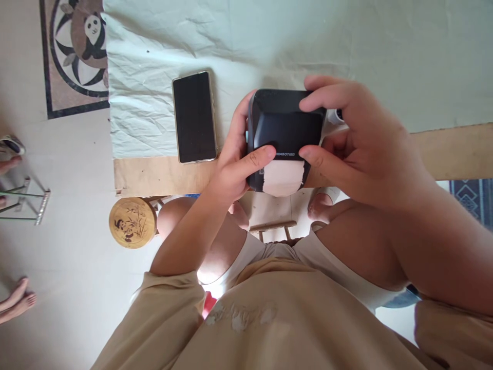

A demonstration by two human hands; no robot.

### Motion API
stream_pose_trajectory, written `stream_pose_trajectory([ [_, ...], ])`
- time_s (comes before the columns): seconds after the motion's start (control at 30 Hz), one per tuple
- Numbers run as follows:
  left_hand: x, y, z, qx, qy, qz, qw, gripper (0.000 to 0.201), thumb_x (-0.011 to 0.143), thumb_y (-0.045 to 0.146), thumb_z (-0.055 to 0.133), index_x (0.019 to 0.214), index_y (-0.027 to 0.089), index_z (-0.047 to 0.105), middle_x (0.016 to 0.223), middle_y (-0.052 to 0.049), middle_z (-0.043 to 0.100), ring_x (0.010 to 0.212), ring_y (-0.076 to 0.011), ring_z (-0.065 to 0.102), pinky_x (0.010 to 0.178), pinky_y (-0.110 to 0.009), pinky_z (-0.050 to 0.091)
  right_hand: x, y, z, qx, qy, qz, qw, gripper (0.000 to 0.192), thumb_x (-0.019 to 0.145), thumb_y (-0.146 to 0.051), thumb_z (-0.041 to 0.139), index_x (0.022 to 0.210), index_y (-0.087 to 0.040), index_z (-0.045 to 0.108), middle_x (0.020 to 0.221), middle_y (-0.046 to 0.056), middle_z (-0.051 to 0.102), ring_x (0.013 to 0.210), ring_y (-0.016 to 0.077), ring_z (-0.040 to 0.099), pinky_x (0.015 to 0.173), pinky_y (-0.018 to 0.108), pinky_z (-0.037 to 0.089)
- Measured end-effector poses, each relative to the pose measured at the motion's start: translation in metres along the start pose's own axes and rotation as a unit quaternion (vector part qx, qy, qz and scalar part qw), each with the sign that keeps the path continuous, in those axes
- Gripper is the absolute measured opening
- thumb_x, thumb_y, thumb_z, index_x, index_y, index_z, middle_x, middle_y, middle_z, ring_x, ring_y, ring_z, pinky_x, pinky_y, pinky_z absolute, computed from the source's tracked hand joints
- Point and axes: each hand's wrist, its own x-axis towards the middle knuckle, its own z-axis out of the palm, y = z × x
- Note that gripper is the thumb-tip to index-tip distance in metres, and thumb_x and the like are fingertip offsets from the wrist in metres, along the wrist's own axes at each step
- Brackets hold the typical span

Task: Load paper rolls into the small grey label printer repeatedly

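Note:
A black label printer (287,126) is held up over the near edge of the table, its dark glossy lid facing me. A pale, torn-edged piece of paper or tape (283,177) covers its lower face. My left hand (241,154) is closed around the printer's left side, thumb on the front. At its right side is my right hand (358,139), index fingertip on the upper right corner and thumb at the right edge near the lettering; its other fingers are curled and partly hidden. Behind the printer's right edge shows part of a small white and dark object (334,116), its kind unclear.
A smartphone (194,117) in a clear case lies left of the printer on the pale green cloth (385,51). Bare wood (165,174) runs along the table's front edge. A round wooden stool (132,222) stands below left. Other people's feet (19,298) show at far left.

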Motion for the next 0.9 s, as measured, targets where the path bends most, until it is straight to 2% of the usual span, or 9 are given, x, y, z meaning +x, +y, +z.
stream_pose_trajectory([
  [0.1,0.0,0.002,0.0,0.01,-0.004,-0.009,1.0,0.064,0.069,0.04,0.07,0.126,0.029,0.043,0.134,-0.001,0.047,0.133,-0.0268,0.04,0.115,-0.039,0.034,0.001,-0.001,-0.001,-0.04,0.001,-0.01,0.999,0.041,0.077,-0.016,0.059,0.114,-0.025,0.046,0.138,0.002,0.043,0.046,-0.006,0.035,0.044,0.016,0.04],
  [0.23,-0.001,0.005,0.004,0.016,0.003,-0.01,1.0,0.059,0.073,0.039,0.067,0.126,0.028,0.043,0.134,-0.001,0.047,0.134,-0.0257,0.04,0.115,-0.039,0.032,0.0,0.001,-0.001,-0.073,0.013,-0.016,0.997,0.037,0.078,-0.02,0.059,0.113,-0.025,0.048,0.137,0.001,0.044,0.045,-0.0051,0.037,0.043,0.017,0.038],
  [0.4,0.0,0.006,0.01,-0.059,0.021,-0.004,0.998,0.039,0.088,0.045,0.042,0.122,0.027,0.047,0.129,0.001,0.053,0.138,-0.021,0.036,0.12,-0.04,0.026,-0.003,0.007,-0.002,-0.062,0.087,-0.07,0.992,0.03,0.077,-0.019,0.061,0.106,-0.022,0.054,0.129,0.002,0.049,0.053,-0.0029,0.042,0.048,0.018,0.043],
  [0.5,0.002,0.005,0.011,-0.055,0.048,-0.012,0.997,0.034,0.091,0.041,0.039,0.118,0.025,0.049,0.127,0.001,0.054,0.141,-0.0221,0.032,0.12,-0.043,0.026,-0.004,0.008,-0.004,-0.047,0.124,-0.11,0.985,0.026,0.076,-0.018,0.06,0.101,-0.022,0.055,0.118,0.002,0.054,0.059,-0.0005,0.044,0.049,0.017,0.043],
  [0.6,0.003,0.003,0.01,-0.046,0.054,-0.005,0.997,0.034,0.088,0.045,0.044,0.115,0.026,0.052,0.126,0.0,0.055,0.142,-0.025,0.029,0.119,-0.042,0.028,-0.004,0.007,-0.004,-0.068,0.1,-0.103,0.987,0.031,0.076,-0.017,0.06,0.106,-0.021,0.054,0.124,0.004,0.05,0.059,-0.0016,0.044,0.05,0.016,0.044],
  [0.7,0.004,-0.001,0.007,-0.049,0.056,0.001,0.997,0.034,0.089,0.043,0.041,0.118,0.027,0.052,0.119,0.002,0.058,0.145,-0.0242,0.022,0.121,-0.043,0.024,-0.003,0.005,-0.001,-0.092,0.057,-0.103,0.989,0.036,0.076,-0.017,0.059,0.111,-0.021,0.052,0.132,0.006,0.046,0.055,-0.0036,0.043,0.052,0.017,0.045],
  [0.77,0.005,-0.003,0.004,-0.051,0.046,0.005,0.998,0.033,0.088,0.043,0.043,0.116,0.029,0.054,0.113,0.002,0.061,0.143,-0.0257,0.024,0.121,-0.043,0.024,-0.003,0.002,0.001,-0.103,0.046,-0.105,0.988,0.036,0.076,-0.017,0.059,0.112,-0.02,0.051,0.134,0.008,0.045,0.053,-0.0037,0.042,0.052,0.019,0.045],
  [0.83,0.006,-0.004,0.001,-0.047,0.026,0.009,0.999,0.035,0.083,0.049,0.05,0.112,0.032,0.056,0.11,0.002,0.062,0.139,-0.0284,0.029,0.119,-0.04,0.028,-0.003,0.0,0.004,-0.108,0.037,-0.098,0.989,0.038,0.076,-0.016,0.059,0.112,-0.02,0.051,0.136,0.008,0.044,0.055,-0.0023,0.044,0.052,0.019,0.046],
  [0.9,0.006,-0.003,0.0,-0.041,0.027,-0.003,0.999,0.037,0.083,0.051,0.049,0.113,0.031,0.055,0.111,0.001,0.061,0.136,-0.0286,0.034,0.116,-0.041,0.032,-0.003,-0.002,0.006,-0.104,0.034,-0.091,0.99,0.04,0.075,-0.015,0.059,0.114,-0.02,0.05,0.136,0.007,0.043,0.059,-0.0008,0.048,0.051,0.019,0.046],
])
